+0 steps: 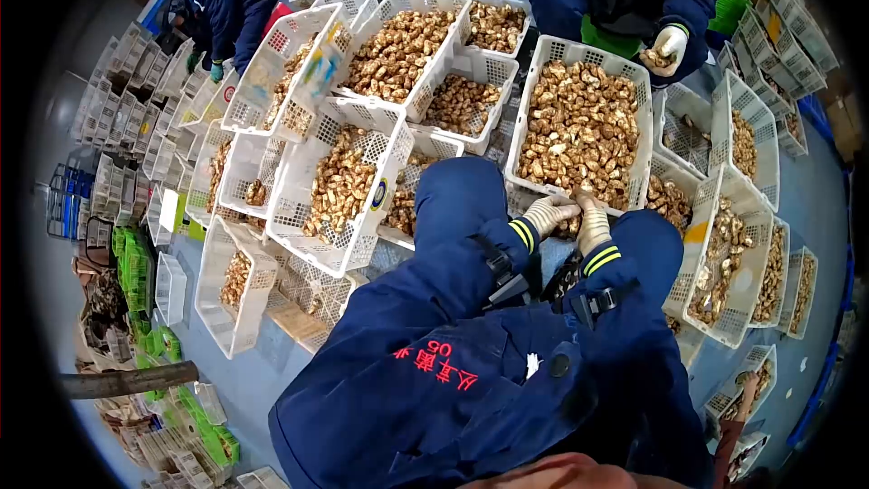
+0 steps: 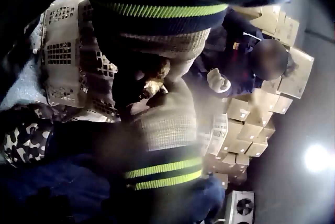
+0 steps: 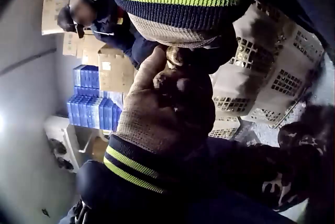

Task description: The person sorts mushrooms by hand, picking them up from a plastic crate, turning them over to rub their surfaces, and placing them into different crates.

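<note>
- Mushroom [image 3: 175,56]: small, rounded, tan-brown and mottled; held between both gloved hands at the near edge of the white crate [image 1: 590,54], which is heaped with similar pieces.
- Left hand [image 1: 549,214]: fingers curled round the mushroom.
- Right hand [image 1: 593,225]: thumb and fingers pinching the mushroom.

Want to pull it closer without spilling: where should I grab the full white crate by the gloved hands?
Take the white crate by its near top rim, coming from the person's side, where the left hand and right hand are. Neighbouring crates crowd its side walls, so that edge looks freest. A two-handed grip seems wise: it is full of mushrooms.
</note>
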`<state>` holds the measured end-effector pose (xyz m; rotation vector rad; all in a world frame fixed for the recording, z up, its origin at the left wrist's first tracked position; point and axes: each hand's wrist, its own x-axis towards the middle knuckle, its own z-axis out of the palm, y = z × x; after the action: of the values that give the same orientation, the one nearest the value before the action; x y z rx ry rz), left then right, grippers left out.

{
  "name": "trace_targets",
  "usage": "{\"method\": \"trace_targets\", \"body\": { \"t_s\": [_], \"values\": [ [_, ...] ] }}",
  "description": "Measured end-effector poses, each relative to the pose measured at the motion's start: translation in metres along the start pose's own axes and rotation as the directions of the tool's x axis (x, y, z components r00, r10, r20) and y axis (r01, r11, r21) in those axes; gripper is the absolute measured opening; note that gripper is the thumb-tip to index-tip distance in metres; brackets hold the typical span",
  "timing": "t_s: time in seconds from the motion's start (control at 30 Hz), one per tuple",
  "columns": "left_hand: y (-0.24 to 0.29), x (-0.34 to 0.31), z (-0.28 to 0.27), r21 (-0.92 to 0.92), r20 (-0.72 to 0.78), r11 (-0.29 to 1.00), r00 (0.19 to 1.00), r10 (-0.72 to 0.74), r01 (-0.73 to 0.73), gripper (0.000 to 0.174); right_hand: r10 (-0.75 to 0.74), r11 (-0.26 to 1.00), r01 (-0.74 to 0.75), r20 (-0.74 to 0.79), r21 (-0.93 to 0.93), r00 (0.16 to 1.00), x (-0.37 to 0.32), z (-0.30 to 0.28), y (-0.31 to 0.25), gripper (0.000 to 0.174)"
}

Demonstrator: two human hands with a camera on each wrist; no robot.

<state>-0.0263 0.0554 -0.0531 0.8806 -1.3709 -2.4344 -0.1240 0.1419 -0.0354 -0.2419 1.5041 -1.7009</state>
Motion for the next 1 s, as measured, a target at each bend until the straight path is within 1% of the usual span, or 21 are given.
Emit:
{"method": "trace_targets", "body": {
  "t_s": [0.07,0.13,0.2,0.23,0.27,0.3,0.33,0.37,0.4,0.47,0.5,0.6,0.63,0.67,0.7,0.73,0.87,0.9,0.93,0.97,1.0],
  "values": [
    [0.020,-0.012,0.001,-0.208,0.066,0.964,0.985,-0.158,0.168,0.028,0.086,0.981,-0.078,-0.033,0.179,0.996,0.016,-0.009,0.016,0.032],
    [0.063,-0.027,0.004,-0.210,0.014,0.946,0.969,-0.248,0.245,0.021,0.268,0.918,-0.252,-0.010,0.305,0.963,0.014,-0.004,0.001,0.027],
    [0.070,-0.012,-0.026,-0.345,0.028,0.932,0.994,-0.105,0.109,0.020,0.269,0.947,-0.257,-0.041,0.195,0.962,0.003,-0.001,-0.015,0.033],
    [0.115,-0.029,-0.019,-0.344,-0.138,0.936,0.982,-0.131,0.077,0.018,0.253,0.953,-0.245,-0.027,0.177,0.967,0.006,-0.005,-0.010,0.037],
    [0.120,-0.002,-0.063,-0.326,-0.119,0.941,0.992,0.052,-0.088,0.014,0.239,0.959,-0.234,-0.012,0.159,0.971,0.003,-0.004,-0.010,0.041],
    [0.158,-0.016,-0.074,-0.466,-0.097,0.870,0.986,0.133,-0.163,0.013,0.225,0.968,-0.226,0.022,0.106,0.974,-0.003,0.001,-0.018,0.048],
    [0.198,-0.024,-0.089,-0.319,-0.190,0.897,0.948,0.255,-0.305,0.020,0.222,0.970,-0.224,0.029,0.098,0.975,-0.003,0.001,-0.017,0.049],
    [0.225,-0.010,-0.127,-0.550,-0.149,0.798,0.969,0.198,-0.247,0.019,0.231,0.969,-0.235,0.052,0.081,0.972,0.000,0.000,-0.015,0.048],
    [0.246,-0.015,-0.145,-0.431,-0.434,0.745,0.841,0.324,-0.509,0.025,0.241,0.967,-0.246,0.075,0.064,0.968,0.003,-0.003,-0.011,0.046],
    [0.266,-0.003,-0.200,-0.246,-0.706,0.752,0.645,0.293,-0.612,0.040,0.237,0.969,-0.242,0.096,0.046,0.967,0.007,-0.006,-0.001,0.045],
    [0.266,-0.003,-0.225,-0.235,-0.725,0.773,0.636,0.265,-0.590,0.046,0.233,0.970,-0.238,0.104,0.037,0.967,0.009,-0.007,0.001,0.044],
    [0.248,-0.019,-0.247,-0.284,-0.812,0.738,0.563,0.154,-0.612,0.036,0.259,0.964,-0.264,0.106,0.033,0.960,0.005,-0.004,-0.002,0.041],
    [0.232,-0.010,-0.274,-0.340,-0.801,0.753,0.593,0.081,-0.563,0.042,0.270,0.963,-0.269,0.098,-0.018,0.958,-0.003,0.004,-0.016,0.039],
    [0.215,-0.003,-0.302,-0.397,-0.786,0.760,0.618,0.007,-0.515,0.049,0.273,0.960,-0.280,0.157,0.022,0.949,0.012,-0.007,0.007,0.040],
    [0.204,-0.008,-0.289,-0.487,-0.716,0.726,0.698,-0.014,-0.485,0.046,0.271,0.961,-0.277,0.155,0.017,0.950,0.008,-0.006,0.004,0.040],
    [0.203,-0.009,-0.280,-0.548,-0.696,0.711,0.712,-0.095,-0.440,0.038,0.268,0.962,-0.272,0.151,0.010,0.952,0.005,-0.004,0.001,0.040],
    [0.183,-0.019,-0.202,-0.347,-0.486,0.876,0.863,0.138,-0.336,0.022,0.292,0.954,-0.299,0.145,0.029,0.946,0.003,0.002,-0.003,0.040],
    [0.184,-0.022,-0.171,-0.384,-0.477,0.868,0.873,0.106,-0.315,0.018,0.292,0.954,-0.299,0.141,0.029,0.946,0.001,0.004,-0.007,0.040],
    [0.185,-0.023,-0.140,-0.533,-0.485,0.786,0.874,0.021,-0.314,0.016,0.293,0.954,-0.299,0.136,0.030,0.946,0.000,0.005,-0.010,0.040],
    [0.170,-0.014,-0.139,-0.489,-0.357,0.839,0.933,0.057,-0.238,0.024,0.314,0.922,-0.359,0.261,0.143,0.913,0.023,-0.010,0.016,0.041],
    [0.155,-0.003,-0.134,-0.579,-0.222,0.797,0.974,0.051,-0.174,0.028,0.289,0.925,-0.328,0.203,0.192,0.935,0.019,-0.007,0.012,0.040]
  ]
}}
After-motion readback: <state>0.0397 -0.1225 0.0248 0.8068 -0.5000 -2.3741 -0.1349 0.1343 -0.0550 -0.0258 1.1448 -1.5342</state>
